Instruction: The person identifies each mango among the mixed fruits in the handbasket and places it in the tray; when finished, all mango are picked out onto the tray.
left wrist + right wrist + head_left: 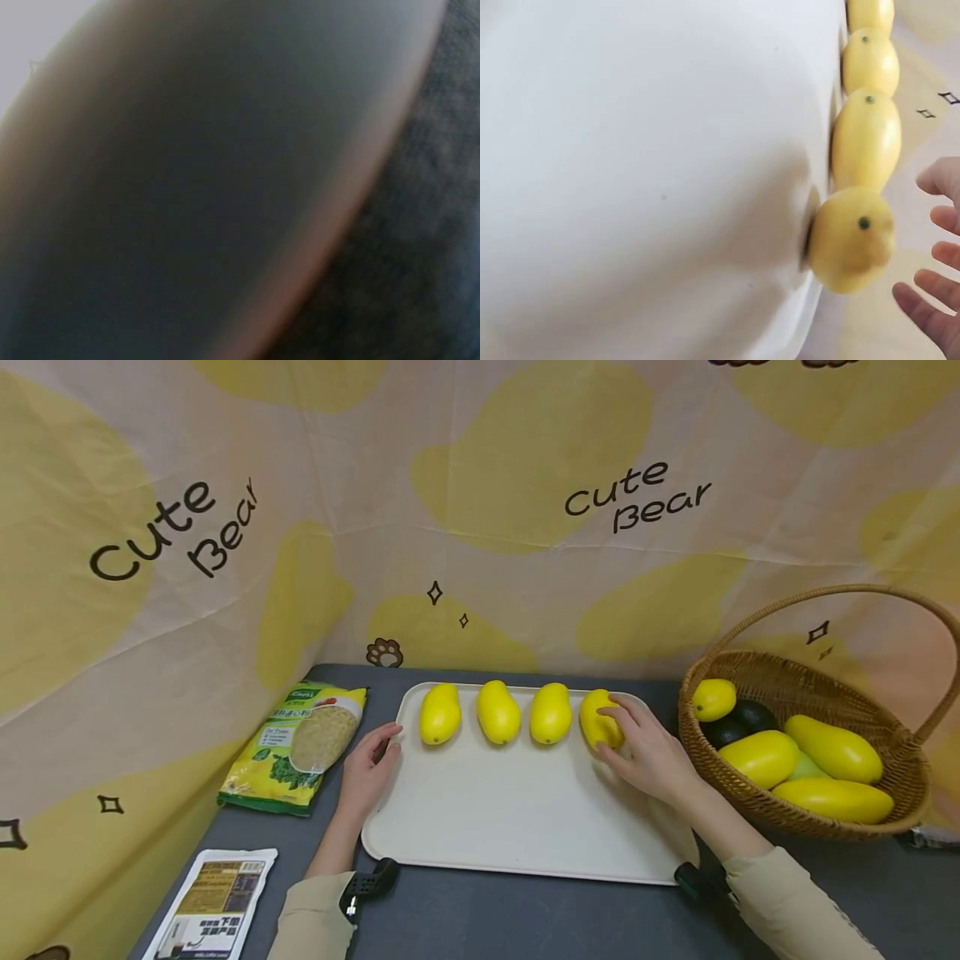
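Four yellow mangoes would exceed plain counting, so: several yellow mangoes stand in a row along the far edge of a white tray (487, 810). At the row's right end is one mango (594, 718), with my right hand (647, 745) around it in the head view. The right wrist view shows the fingers (934, 289) spread and apart from that mango (847, 251). My left hand (369, 770) rests at the tray's left rim, fingers loosely bent, holding nothing visible. A large dark blur fills most of the left wrist view.
Right of the tray stands a wicker basket (918, 777) with more mangoes (832, 799), a dark fruit (753, 716) and something green. A yellow food bag (296, 747) lies left of the tray. Nearer me is a white packet (213, 902). A patterned cloth (495, 585) hangs behind.
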Tool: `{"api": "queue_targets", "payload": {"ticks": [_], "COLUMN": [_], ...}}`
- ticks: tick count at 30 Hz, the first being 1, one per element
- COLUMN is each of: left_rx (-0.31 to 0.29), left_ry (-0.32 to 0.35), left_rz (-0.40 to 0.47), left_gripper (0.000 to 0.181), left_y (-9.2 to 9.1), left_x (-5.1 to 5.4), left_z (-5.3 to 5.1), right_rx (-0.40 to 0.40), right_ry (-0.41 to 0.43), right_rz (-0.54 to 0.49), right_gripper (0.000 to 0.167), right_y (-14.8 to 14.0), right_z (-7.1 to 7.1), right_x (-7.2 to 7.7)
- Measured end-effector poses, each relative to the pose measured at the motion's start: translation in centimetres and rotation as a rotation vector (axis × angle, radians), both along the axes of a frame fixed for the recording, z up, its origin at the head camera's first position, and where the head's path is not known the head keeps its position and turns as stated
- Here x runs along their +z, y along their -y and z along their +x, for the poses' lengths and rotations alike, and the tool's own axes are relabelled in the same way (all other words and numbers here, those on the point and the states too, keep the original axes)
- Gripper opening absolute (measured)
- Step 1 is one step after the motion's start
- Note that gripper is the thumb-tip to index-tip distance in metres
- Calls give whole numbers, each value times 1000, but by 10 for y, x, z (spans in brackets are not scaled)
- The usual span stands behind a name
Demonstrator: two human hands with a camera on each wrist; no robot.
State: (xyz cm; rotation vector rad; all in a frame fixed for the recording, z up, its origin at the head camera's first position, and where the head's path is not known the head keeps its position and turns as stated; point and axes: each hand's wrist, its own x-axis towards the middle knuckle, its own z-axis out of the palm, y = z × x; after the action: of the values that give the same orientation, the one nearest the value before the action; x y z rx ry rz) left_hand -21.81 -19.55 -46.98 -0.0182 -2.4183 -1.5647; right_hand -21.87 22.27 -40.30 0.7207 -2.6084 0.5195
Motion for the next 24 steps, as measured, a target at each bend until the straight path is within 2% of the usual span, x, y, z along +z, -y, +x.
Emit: {"api": "queue_targets", "payload": {"ticks": [4, 7, 10, 13, 16, 19, 21, 24], "left_rx": [-1, 1, 5, 6, 7, 7, 6, 5], "left_ry": [-5, -4, 6, 11, 18, 21, 22, 25], "left_rz": [-10, -16, -15, -17, -16, -7, -4, -7], "left_gripper": [30, 30, 30, 30, 30, 30, 30, 31], "left_y": [0, 0, 1, 1, 1, 1, 1, 0], "left_x": [-1, -3, -3, -4, -4, -4, -4, -2], "left_z": [-1, -2, -2, -2, -2, -2, -3, -3], "right_rx": [37, 57, 52, 28, -13, -72, -98, -108], "right_ry": [-132, -205, -232, -220, -143, 38, 175, 331], "right_rz": [-23, -25, -6, 37, 93, 152, 195, 267], "right_gripper": [24, 19, 18, 16, 14, 13, 18, 30], "right_y": [-1, -6, -14, -28, -48, -72, -89, -114], "right_z": [13, 24, 33, 40, 42, 39, 34, 27], "right_x": [16, 33, 51, 70, 89, 107, 118, 128]}}
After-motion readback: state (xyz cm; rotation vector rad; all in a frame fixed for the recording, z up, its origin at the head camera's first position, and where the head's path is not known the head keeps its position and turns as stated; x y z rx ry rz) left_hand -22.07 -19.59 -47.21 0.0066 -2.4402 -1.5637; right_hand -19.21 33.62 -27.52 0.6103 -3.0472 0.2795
